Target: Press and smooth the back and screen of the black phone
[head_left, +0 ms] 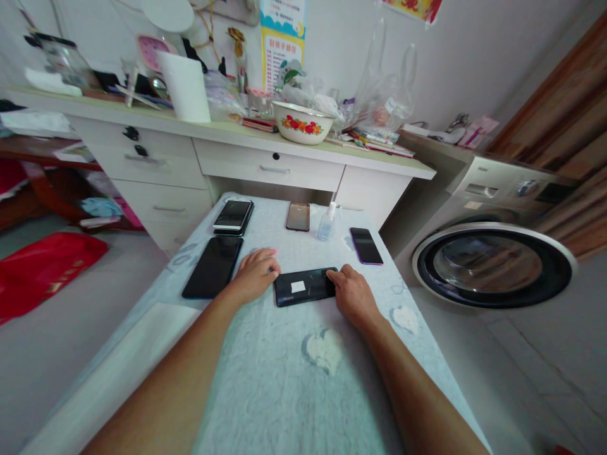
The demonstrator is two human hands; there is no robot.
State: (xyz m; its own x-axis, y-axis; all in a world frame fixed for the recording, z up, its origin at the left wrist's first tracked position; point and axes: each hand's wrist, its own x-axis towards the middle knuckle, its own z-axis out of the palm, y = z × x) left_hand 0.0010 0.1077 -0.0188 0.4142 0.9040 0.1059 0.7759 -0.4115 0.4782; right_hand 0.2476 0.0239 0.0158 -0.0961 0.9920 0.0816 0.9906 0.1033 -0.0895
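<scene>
A: From the head view, where's the black phone (308, 291)?
B: Around the middle of the table (265, 392) from side to side, nearer the far edge than the near one. It lies back up, long side running left to right, with a white label on its back.

A: And the hands?
B: The right hand (355, 294) is closed on the phone's right end, thumb on top by the camera. The left hand (256, 275) is palm down at the other end, fingers loosely bent, thumb at the corner. I can't tell whether it grips anything.

A: What's around them?
B: A black tablet (213, 266) lies to the left, near the table's left edge. Just beyond it, toward the far left corner, there's a stack of devices (233, 215), the top one white-framed.

A: Anything along the far edge?
B: A brown phone case (298, 216), or something like it, lies near the middle of that edge. A clear spray bottle (325, 225) stands upright to its right, a little closer in.

A: And on the right?
B: A purple-edged phone (367, 246), dark face up, near the right edge.

A: Nearer the person?
B: A white sheet (128, 366) lies along the left edge, partly behind the left forearm.
</scene>
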